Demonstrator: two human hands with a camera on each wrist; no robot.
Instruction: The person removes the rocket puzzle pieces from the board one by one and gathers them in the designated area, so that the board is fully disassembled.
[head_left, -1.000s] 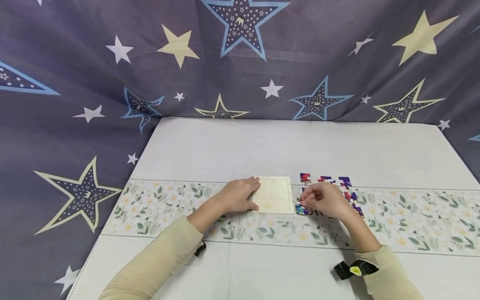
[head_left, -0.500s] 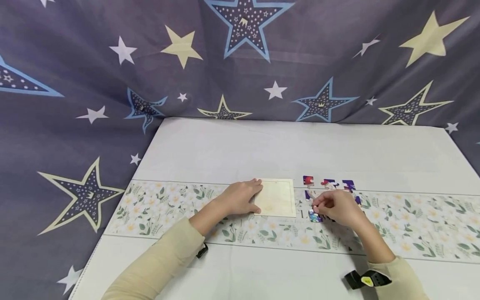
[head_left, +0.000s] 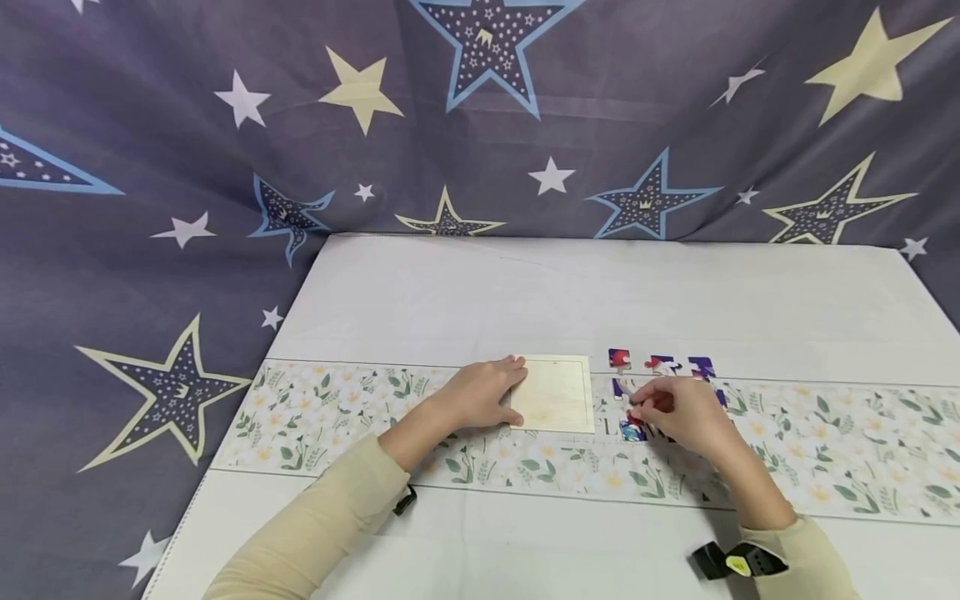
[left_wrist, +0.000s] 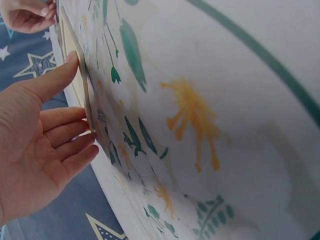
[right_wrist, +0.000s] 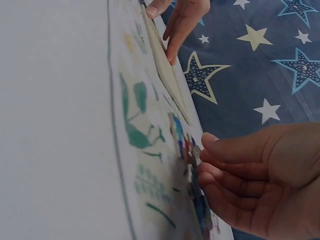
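Note:
In the head view, my left hand (head_left: 480, 393) rests on the left edge of a pale wooden board (head_left: 557, 396). Its thumb (left_wrist: 70, 59) touches the board's rim, and the other fingers lie extended along that same edge. To the right of the board, my right hand (head_left: 686, 412) pinches a small colourful jigsaw piece (right_wrist: 194, 151) between thumb and index finger. Just below those fingertips shows a blue-green piece (head_left: 632, 432); whether it is separate from the pinched one I cannot tell. The right hand hides part of the jigsaw pieces beneath it.
Behind the right hand lie a red-and-purple piece (head_left: 618, 358) and several other pieces (head_left: 701, 367). A floral strip (head_left: 847, 450) with dark lettering crosses the white table (head_left: 465, 292). Star-patterned cloth (head_left: 420, 150) hangs behind and at the sides.
My right hand has shifted right, away from the board, and the blue-green piece under its fingers moved along. Red now shows at the fingertips. The left hand stays at the board.

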